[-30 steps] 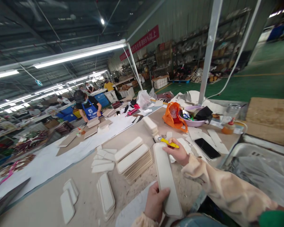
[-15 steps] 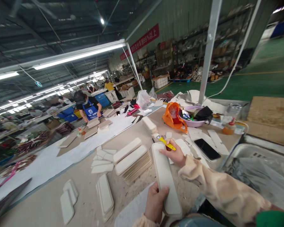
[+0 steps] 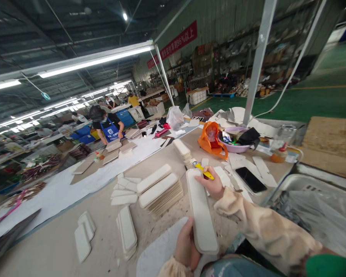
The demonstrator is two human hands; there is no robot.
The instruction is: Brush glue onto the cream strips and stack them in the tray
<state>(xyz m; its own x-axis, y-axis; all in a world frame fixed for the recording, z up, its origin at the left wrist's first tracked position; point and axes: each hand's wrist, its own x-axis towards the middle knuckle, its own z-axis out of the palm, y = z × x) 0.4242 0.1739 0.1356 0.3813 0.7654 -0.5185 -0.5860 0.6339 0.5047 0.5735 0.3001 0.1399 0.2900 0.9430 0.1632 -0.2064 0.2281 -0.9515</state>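
Note:
A long off-white panel with rounded ends [image 3: 202,213] slants over the near part of the table. My left hand [image 3: 187,246] grips its lower left edge, the fingers partly hidden beneath it. In my right hand [image 3: 213,184] is a small paintbrush [image 3: 205,171] with a yellow handle, its bristles pointing away from me. Fingers of this hand also touch the panel's far end. Left of the panel stands a tall stack of similar panels [image 3: 163,194]. Beyond the brush is another stack of narrow panels [image 3: 181,148].
Smaller white pieces [image 3: 127,229] lie to the left. On the right are a black phone [image 3: 250,179], an orange bag [image 3: 212,140], a lilac basin [image 3: 236,147] and a bottle with a red tip [image 3: 279,154]. A person in a blue apron [image 3: 111,130] works across the table.
My left thumb has moved off the panel's top face to its left edge. The panel and my right hand with the brush have shifted slightly.

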